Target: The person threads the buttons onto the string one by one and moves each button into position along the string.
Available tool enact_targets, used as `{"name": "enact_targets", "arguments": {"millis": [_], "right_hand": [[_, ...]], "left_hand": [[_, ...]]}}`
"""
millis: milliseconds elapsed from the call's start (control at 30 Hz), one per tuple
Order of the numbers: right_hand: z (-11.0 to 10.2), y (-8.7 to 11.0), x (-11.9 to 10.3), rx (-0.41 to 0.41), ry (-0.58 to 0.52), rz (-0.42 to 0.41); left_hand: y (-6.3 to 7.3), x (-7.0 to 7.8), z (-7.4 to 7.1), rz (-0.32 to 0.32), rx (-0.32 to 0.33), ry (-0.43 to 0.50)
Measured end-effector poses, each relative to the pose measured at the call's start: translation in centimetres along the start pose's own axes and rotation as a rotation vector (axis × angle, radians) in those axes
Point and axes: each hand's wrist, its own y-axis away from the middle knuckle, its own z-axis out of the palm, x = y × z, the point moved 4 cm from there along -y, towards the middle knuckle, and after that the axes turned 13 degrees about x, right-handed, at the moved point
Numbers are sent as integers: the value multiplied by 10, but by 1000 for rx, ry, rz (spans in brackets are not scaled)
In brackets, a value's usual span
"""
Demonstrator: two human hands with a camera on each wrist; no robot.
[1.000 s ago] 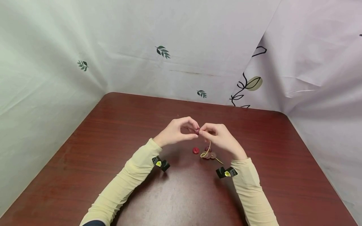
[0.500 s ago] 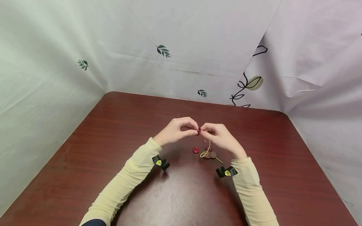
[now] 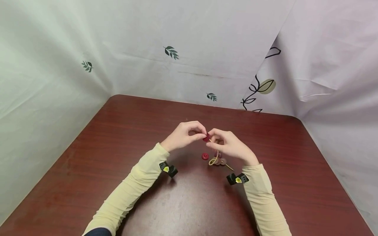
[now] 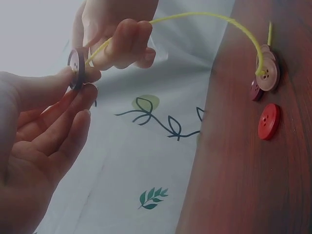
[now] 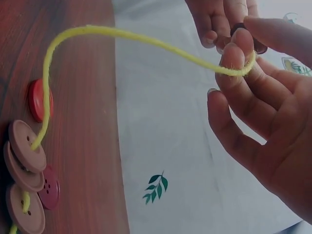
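My left hand (image 3: pixel 184 136) pinches a dark maroon button (image 4: pixel 76 70) by its rim between thumb and fingertips, above the table. Facing it, my right hand (image 3: pixel 231 144) holds a yellow cord (image 4: pixel 195 14) among its curled fingers, with fingertips right at the button. In the left wrist view a short length of cord runs from those fingers to the button's face. The cord's other part drops to the table and threads through several tan buttons (image 5: pixel 30 153). Next to them lie a bright red button (image 3: pixel 205 156) and a maroon button (image 5: pixel 50 187).
The reddish-brown wooden table (image 3: pixel 141 118) spreads out under both arms. Pale fabric (image 3: pixel 189 75) with leaf prints hangs behind and beside it. Black wrist cameras (image 3: pixel 169 169) sit on the cream sleeves (image 3: pixel 138 177).
The held button has turned from nearly edge-on so its face shows more in the head view. My right thumb has moved down, away from the index fingertip. The buttons on the table stay put.
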Motion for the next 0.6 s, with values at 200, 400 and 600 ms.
{"name": "enact_targets", "arguments": {"millis": [200, 400, 600], "right_hand": [[1, -1, 0, 23, 9, -16], [1, -1, 0, 59, 45, -52], [-1, -2, 0, 132, 76, -113]], "left_hand": [[0, 1, 0, -2, 1, -12], [0, 1, -1, -7, 12, -20], [-1, 2, -2, 2, 27, -30]]}}
